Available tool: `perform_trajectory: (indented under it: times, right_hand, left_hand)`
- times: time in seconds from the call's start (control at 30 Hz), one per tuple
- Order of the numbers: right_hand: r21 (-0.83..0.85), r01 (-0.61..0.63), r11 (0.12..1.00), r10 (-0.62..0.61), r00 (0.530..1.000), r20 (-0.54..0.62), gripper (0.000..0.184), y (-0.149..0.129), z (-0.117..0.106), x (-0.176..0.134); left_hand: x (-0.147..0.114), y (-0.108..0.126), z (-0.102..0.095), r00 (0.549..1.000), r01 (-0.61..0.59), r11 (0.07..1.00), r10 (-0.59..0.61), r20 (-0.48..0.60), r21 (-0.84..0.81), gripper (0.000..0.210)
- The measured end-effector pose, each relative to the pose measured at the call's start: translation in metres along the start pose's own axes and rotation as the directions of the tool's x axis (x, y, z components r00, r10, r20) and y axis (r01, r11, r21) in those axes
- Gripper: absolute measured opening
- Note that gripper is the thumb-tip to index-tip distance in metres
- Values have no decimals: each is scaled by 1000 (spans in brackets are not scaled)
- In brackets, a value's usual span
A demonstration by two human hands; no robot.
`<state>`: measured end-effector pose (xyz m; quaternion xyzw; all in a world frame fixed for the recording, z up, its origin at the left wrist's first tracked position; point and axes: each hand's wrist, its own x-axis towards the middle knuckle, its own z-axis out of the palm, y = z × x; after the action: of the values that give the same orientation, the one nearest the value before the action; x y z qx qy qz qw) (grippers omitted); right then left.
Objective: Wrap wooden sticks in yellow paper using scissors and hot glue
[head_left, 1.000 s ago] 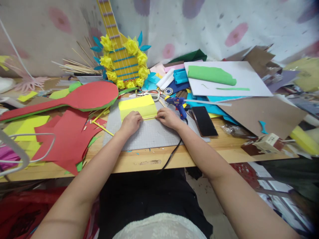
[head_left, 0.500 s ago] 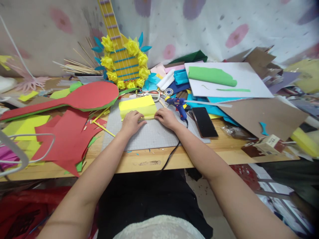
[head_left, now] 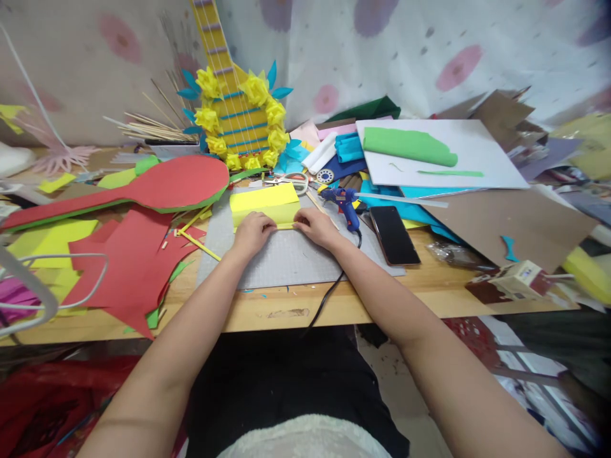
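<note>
A folded sheet of yellow paper [head_left: 265, 198] lies on the grey cutting mat [head_left: 281, 267]. My left hand [head_left: 254, 233] grips the near edge of the paper at its left part, thumb and fingers pinched together. At the right end of the same edge, my right hand [head_left: 315, 227] pinches it too. Between the two hands the near edge forms a narrow rolled or folded strip. A blue hot glue gun [head_left: 344, 205] with a long glue stick rests just right of my right hand. Scissors [head_left: 291, 182] lie behind the paper.
Left is a red and green guitar-shaped cutout [head_left: 181, 184] above red paper scraps [head_left: 128, 261]. A yellow flowered guitar model [head_left: 241, 121] stands behind. Rightward are a black phone [head_left: 394, 235], a white board [head_left: 491, 159] with green crepe paper [head_left: 408, 145], and a small carton [head_left: 518, 280].
The near edge of the yellow paper is turned over a little more between my fingers. My right hand has shifted slightly to the left. The view has moved a touch.
</note>
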<state>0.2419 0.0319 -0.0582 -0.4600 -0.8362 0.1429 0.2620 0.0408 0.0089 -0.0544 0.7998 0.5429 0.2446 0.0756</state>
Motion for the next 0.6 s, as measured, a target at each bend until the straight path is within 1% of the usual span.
perform_trajectory:
  times: [0.17, 0.27, 0.33, 0.43, 0.6]
  right_hand:
    - [-18, -18, 1000, 18, 1000, 12, 9, -2, 0, 2]
    - [-79, -23, 997, 22, 1000, -10, 11, -6, -1, 0]
    - [-101, -4, 995, 2, 1000, -19, 13, -9, 0, -1]
    - [-87, 25, 996, -26, 1000, -10, 14, -12, 3, 1]
    - [-22, -51, 998, 51, 999, -16, 15, -11, 6, 4]
  left_hand:
    - [1, -1, 0, 999, 53, 998, -52, 10, -32, 13]
    - [2, 0, 0, 992, 128, 988, -126, 26, -83, 18]
    - [4, 1, -1, 982, 187, 975, -183, 47, -117, 23]
    - [7, 3, -3, 961, 272, 948, -260, 91, -165, 28]
    - [11, 3, -6, 927, 369, 907, -346, 141, -200, 31]
